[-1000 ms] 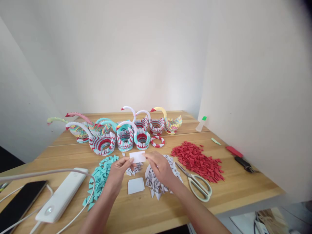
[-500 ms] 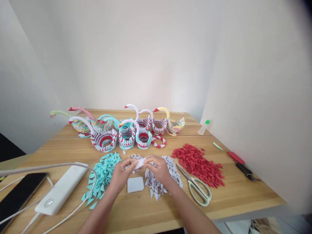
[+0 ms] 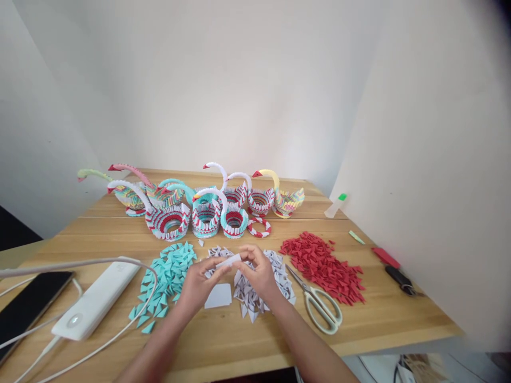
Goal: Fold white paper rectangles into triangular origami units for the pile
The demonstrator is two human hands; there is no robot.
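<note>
My left hand [image 3: 198, 282] and my right hand [image 3: 258, 272] pinch a small white paper slip [image 3: 228, 261] between their fingertips, just above the wooden table [image 3: 247, 340]. The slip looks folded into a narrow strip. Under the hands lies a flat white paper rectangle [image 3: 219, 296]. A pile of white folded triangles [image 3: 279, 268] lies beneath and around my right hand. To the left of my left hand a pile of teal folded triangles [image 3: 166, 271] is spread out.
Paper swans [image 3: 207, 205] stand in a row at the back. Red triangles [image 3: 323, 263], scissors [image 3: 319, 306], a glue bottle [image 3: 334, 206] and a red-and-black cutter [image 3: 393, 267] lie to the right. A white power bank [image 3: 96, 298] with cables and a phone [image 3: 27, 308] are left.
The white slip, held flat and open a second ago, has been lowered and folded into a narrow strip between both hands. The view has shifted a little.
</note>
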